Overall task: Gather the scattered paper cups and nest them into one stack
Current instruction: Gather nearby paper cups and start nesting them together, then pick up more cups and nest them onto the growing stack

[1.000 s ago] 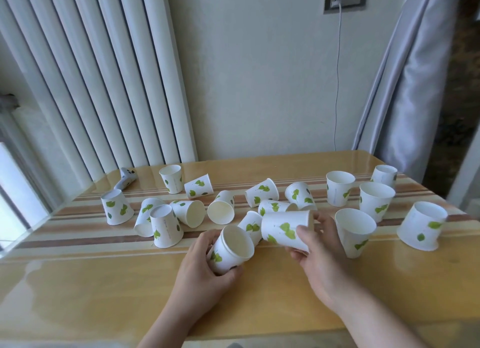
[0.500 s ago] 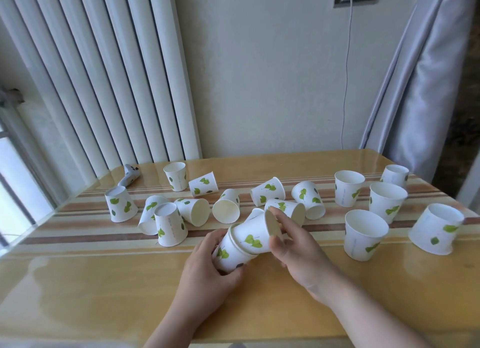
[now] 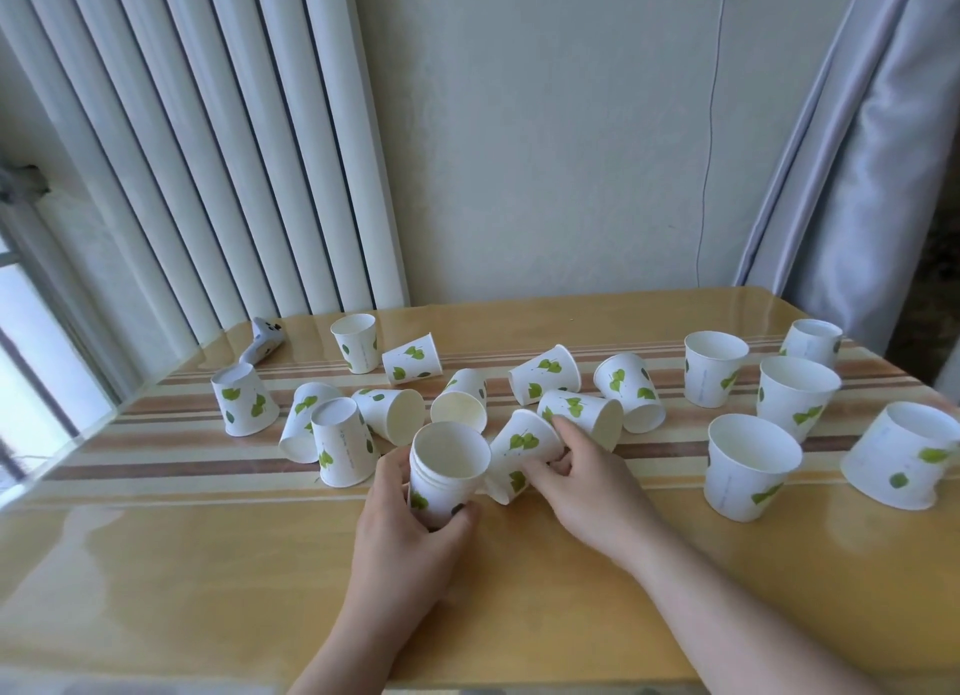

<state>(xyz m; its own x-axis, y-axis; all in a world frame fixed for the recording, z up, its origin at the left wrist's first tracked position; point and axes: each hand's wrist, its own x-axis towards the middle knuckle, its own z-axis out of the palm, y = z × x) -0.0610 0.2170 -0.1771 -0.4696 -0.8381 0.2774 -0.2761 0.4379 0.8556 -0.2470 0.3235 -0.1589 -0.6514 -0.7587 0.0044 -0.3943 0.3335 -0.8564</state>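
White paper cups with green leaf prints lie scattered over a wooden table (image 3: 156, 564). My left hand (image 3: 410, 544) grips a short nested stack of cups (image 3: 447, 468), held upright with its mouth facing up. My right hand (image 3: 587, 481) is closed around a tipped cup (image 3: 522, 450) lying just right of the stack. Behind it lies another cup on its side (image 3: 584, 414). Several cups lie or stand upside down at the left (image 3: 244, 401), and several stand upright at the right (image 3: 750, 466).
A small grey-and-white object (image 3: 264, 342) rests at the table's back left corner. A white radiator (image 3: 208, 149) and wall stand behind the table, a grey curtain (image 3: 872, 149) hangs at the right. A cable (image 3: 709, 149) runs down the wall.
My right hand pushed its cup into the one in my left hand, forming the stack, then let go and took hold of the tipped cup beside it. The left hand turned the stack upright.
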